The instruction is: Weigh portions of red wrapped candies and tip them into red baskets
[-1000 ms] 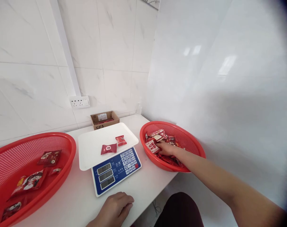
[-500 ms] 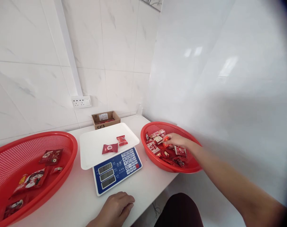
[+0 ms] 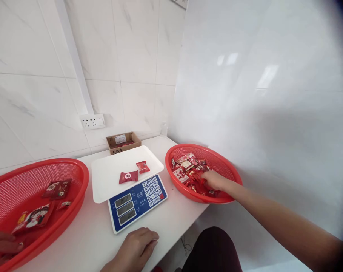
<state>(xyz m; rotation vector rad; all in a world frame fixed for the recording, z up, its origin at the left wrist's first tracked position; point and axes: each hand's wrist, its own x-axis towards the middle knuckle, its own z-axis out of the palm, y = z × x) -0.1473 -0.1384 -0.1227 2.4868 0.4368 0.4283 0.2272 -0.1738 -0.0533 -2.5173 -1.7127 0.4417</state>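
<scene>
My right hand [image 3: 216, 181] reaches into the right red basket [image 3: 236, 192]. Its fingers are closed at a red wrapped snack packet [image 3: 199, 176], and the fingertips are partly hidden among the other packets. On the white table [image 3: 171, 215], in front of the scale, rests my left hand [image 3: 137, 245], fingers curled in and nothing seen in them. The blue-and-white digital scale [image 3: 139, 200] carries a white pan [image 3: 109, 177]. On the pan lie a dark red packet [image 3: 128, 176] and a smaller red packet [image 3: 143, 166].
Left of the scale stands another red basket [image 3: 85, 189] with several packets. Another person's hand [image 3: 3, 243] is inside it at the lower left. Behind the scale is an open cardboard box [image 3: 125, 149] against the tiled wall, below a socket [image 3: 93, 121].
My right hand has moved lower and nearer among the packets in the right basket. Another person's hand has come into the left basket. My left hand stays on the table.
</scene>
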